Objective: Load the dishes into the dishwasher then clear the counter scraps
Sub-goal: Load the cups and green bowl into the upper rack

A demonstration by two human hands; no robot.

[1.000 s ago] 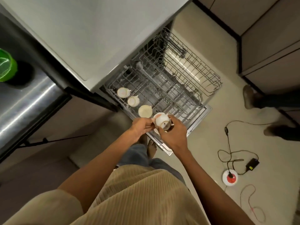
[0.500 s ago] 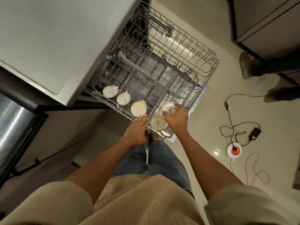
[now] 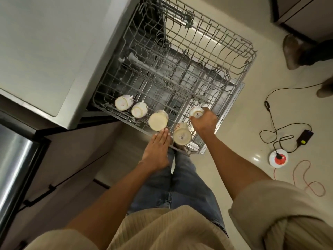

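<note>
The dishwasher's upper wire rack (image 3: 239, 73) is pulled out over the floor. Several white cups stand upside down along its near edge: two small ones (image 3: 122, 103) (image 3: 138, 110), a wider one (image 3: 158, 121) and a patterned mug (image 3: 182, 135). My right hand (image 3: 204, 121) grips another white cup (image 3: 196, 111) at the rack's near right part. My left hand (image 3: 158, 147) lies flat with straight fingers at the rack's front edge, its fingertips just below the wider cup.
The grey counter (image 3: 45, 51) runs along the left above the dishwasher. On the floor to the right lie black cables with an adapter (image 3: 304, 137), a round red-and-white socket (image 3: 278, 158) and a red cord (image 3: 306, 179). Another person's feet (image 3: 293, 51) stand at the far right.
The cup held in both hands a second ago is down in the rack. My right hand has moved right onto a further cup. My left hand let go and flattened at the rack's edge.
</note>
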